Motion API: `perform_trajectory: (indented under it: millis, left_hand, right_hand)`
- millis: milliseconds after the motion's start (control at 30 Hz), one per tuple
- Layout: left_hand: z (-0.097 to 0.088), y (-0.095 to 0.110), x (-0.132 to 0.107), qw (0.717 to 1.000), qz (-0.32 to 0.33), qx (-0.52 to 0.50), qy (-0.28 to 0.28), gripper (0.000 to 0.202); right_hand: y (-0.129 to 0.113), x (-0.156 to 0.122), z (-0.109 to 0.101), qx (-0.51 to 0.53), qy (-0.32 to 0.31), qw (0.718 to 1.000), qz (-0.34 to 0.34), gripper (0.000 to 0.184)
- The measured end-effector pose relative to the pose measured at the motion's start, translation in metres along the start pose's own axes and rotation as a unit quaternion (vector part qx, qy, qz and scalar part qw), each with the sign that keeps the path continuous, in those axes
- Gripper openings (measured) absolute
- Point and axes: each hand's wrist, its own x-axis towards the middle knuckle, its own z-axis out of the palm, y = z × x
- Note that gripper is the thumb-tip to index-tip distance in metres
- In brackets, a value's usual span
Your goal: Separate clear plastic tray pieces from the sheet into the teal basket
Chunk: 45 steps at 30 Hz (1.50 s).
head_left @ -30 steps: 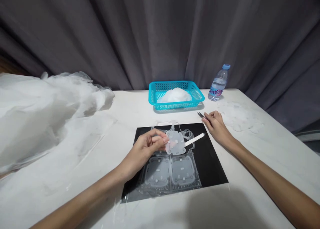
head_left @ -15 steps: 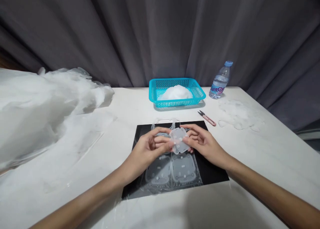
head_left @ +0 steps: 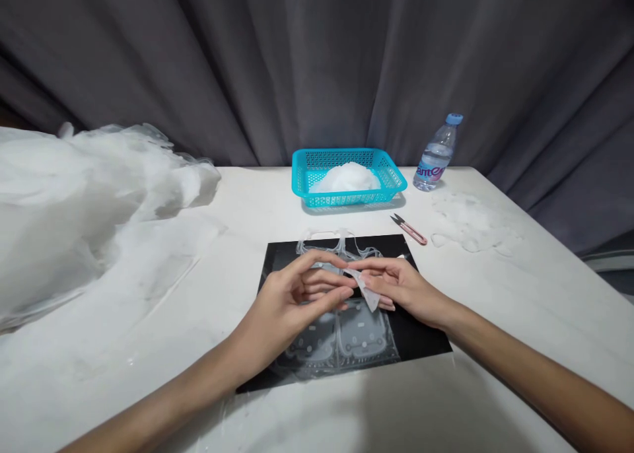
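A thin, translucent, whitish plastic piece (head_left: 367, 292) is turned nearly edge-on above the black mat (head_left: 421, 334). My right hand (head_left: 403, 286) pinches it between thumb and fingers. To its left, my left hand (head_left: 310, 291) has its fingers curved and spread, with the fingertips at the piece's upper left edge and the thumb away from it. Underneath, on the mat, lies a clear sheet (head_left: 364, 331) with rounded-square shapes; its upper part is partly hidden by my hands.
A blue basket (head_left: 354, 201) with a white heap (head_left: 349, 177) stands at the back. Thread snips (head_left: 410, 230), a water bottle (head_left: 436, 156) and clear plastic scraps (head_left: 470, 222) are to the right. A big pile of whitish translucent sheets (head_left: 99, 195) covers the left side.
The plastic piece has turned from face-on to nearly edge-on, moving slightly right. My left thumb has come off it, while my right hand keeps its pinch.
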Motion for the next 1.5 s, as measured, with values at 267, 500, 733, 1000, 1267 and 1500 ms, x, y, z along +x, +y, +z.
perform_trajectory:
  millis: [267,500,733,1000,1267,1500]
  left_hand:
    - [0.000,0.002,0.000,0.996,0.025,0.083,0.023,0.011]
    - [-0.041,-0.020,-0.003,0.840,0.273,0.467,-0.042,0.014]
    - [-0.075,-0.024,0.006,0.845,0.177,0.493,-0.112,0.042]
    - [-0.082,-0.030,0.003,0.803,0.196,0.542,-0.152,0.060]
    - [-0.071,-0.038,-0.002,0.820,0.195,0.528,-0.101,0.067]
    - [-0.057,-0.042,-0.010,0.815,0.209,0.530,-0.111,0.053]
  right_hand:
    - [-0.007,-0.002,-0.003,-0.031,0.011,0.997,0.065,0.048]
    - [-0.004,0.005,-0.003,-0.032,0.022,0.999,0.011,0.051]
    - [-0.043,0.088,-0.023,-0.211,0.171,0.938,-0.217,0.048]
    - [-0.087,0.166,-0.023,-0.539,0.268,0.747,-0.282,0.034]
    - [-0.084,0.030,-0.055,-0.579,-0.106,0.808,-0.003,0.025]
    - [-0.081,-0.007,-0.067,-0.554,-0.135,0.807,0.154,0.027]
